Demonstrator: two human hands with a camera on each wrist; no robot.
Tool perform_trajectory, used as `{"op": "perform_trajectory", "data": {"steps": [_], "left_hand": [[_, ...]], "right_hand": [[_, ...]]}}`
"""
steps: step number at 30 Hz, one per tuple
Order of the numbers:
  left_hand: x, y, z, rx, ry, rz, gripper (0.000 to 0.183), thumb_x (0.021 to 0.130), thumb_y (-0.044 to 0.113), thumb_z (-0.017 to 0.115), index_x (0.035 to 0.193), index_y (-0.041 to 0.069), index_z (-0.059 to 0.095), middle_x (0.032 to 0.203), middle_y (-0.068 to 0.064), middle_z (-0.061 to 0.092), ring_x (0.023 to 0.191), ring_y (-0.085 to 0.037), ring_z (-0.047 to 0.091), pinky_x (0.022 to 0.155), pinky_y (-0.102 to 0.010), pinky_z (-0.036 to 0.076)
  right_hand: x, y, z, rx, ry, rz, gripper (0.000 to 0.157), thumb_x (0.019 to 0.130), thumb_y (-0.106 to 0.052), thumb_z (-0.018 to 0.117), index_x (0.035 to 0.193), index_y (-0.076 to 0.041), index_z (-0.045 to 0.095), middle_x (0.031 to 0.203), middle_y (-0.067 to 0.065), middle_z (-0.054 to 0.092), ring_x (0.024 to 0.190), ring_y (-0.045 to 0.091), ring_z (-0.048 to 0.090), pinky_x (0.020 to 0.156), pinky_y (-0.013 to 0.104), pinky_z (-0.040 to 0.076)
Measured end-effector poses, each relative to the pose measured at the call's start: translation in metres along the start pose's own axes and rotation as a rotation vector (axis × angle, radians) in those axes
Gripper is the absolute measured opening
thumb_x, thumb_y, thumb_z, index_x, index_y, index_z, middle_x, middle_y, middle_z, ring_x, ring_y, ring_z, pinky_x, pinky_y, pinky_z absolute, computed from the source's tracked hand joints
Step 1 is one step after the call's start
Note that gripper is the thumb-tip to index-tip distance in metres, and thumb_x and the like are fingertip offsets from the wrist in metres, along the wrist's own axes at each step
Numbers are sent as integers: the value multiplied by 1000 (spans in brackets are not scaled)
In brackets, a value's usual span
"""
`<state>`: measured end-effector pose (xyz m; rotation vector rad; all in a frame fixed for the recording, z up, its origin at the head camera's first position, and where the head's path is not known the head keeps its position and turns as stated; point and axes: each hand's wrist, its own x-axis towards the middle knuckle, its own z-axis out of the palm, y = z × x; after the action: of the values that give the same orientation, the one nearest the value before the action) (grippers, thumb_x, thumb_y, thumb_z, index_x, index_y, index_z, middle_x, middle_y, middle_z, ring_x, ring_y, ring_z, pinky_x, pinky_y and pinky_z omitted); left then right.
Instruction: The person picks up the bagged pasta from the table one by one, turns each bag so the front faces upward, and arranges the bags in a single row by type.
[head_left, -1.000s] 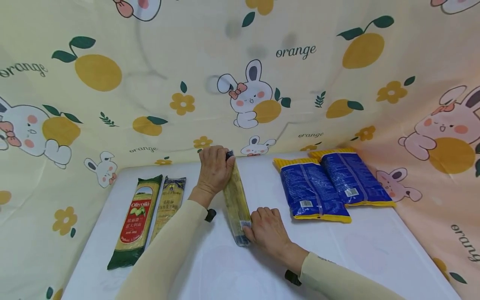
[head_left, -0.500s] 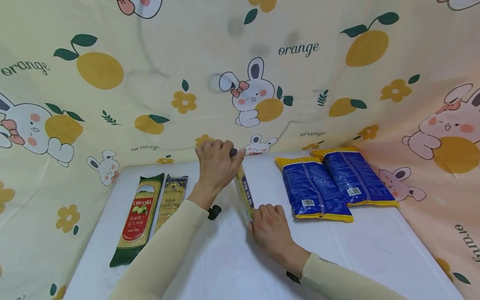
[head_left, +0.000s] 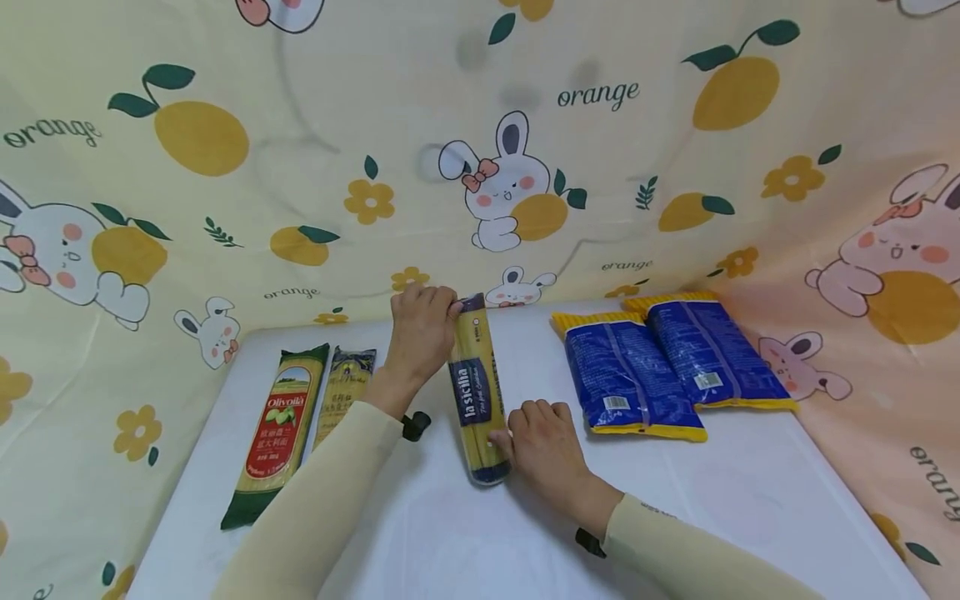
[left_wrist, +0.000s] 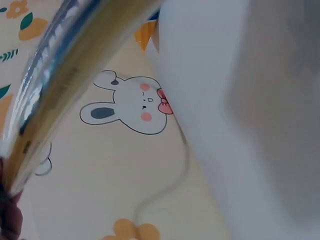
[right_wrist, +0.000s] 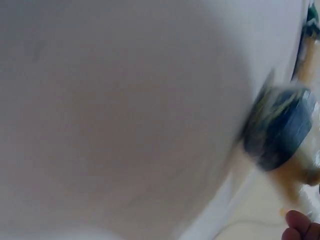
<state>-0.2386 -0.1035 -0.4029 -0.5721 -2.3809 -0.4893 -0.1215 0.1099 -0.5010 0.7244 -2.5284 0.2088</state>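
Bench [head_left: 450,550], white-topped, lies under a long, clear-plastic, navy-labelled packet of yellow pasta [head_left: 471,390], just rolled so its printed front faces you, readable. Your left hand [head_left: 422,333] curls its fingers round the far end; your right hand [head_left: 546,446] has its thumb on the near end, grip unclear.

Pasta packet [right_wrist: 280,129] blurred, cut off (right wrist view).

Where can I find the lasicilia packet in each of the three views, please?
Head: the lasicilia packet is just below the centre.
Left wrist: it runs diagonally across the upper left.
Right wrist: its dark blue end, blurred, is near the right edge, about halfway down.
Shared landmark: the white tabletop.
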Motion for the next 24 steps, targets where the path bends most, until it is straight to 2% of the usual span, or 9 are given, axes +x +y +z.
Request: {"op": "perform_trajectory", "data": {"steps": [5,8,12,17,20,24], "left_hand": [[-3,-7,-2,-87,-26,5,18,110,19,54,102,4,59,92,-12,69,99,-34,53,87,-50,36],[-5,-9,-1,-87,-11,24,17,111,17,53,101,3,57,91,-12,66,99,-35,52,86,-50,36],[-7,-8,3,11,19,35,17,111,17,51,103,3,54,101,-16,62,100,-37,48,83,-50,34],[-11,-8,8,153,60,78,19,112,18,49,104,2,54,113,-18,57,99,-37,44,83,-50,35],[-12,-9,11,195,71,95,22,112,19,49,99,2,54,109,-17,57,97,-36,44,84,-50,35],[-16,-14,13,224,27,74,28,113,21,45,95,1,53,105,-17,57,97,-37,45,85,-51,35]], "right_hand": [[7,5,3,17,-104,44,49,97,-54,69,84,-9,59,79,3,50,77,25,50,75,42,41],[10,3,4,50,-164,46,46,100,-51,67,93,-6,63,86,5,55,82,25,51,74,41,42],[12,-2,3,73,-178,59,43,103,-46,66,93,-5,61,84,5,51,81,25,48,70,38,39],[9,-8,-2,54,-132,49,42,102,-43,69,84,-8,54,77,1,40,73,21,41,67,34,32],[8,-11,-2,36,-117,28,41,102,-41,68,82,-9,52,76,1,38,72,21,40,66,34,31],[6,-15,-1,42,-145,31,39,103,-39,65,82,-9,51,76,0,38,72,21,38,67,34,31]]}}
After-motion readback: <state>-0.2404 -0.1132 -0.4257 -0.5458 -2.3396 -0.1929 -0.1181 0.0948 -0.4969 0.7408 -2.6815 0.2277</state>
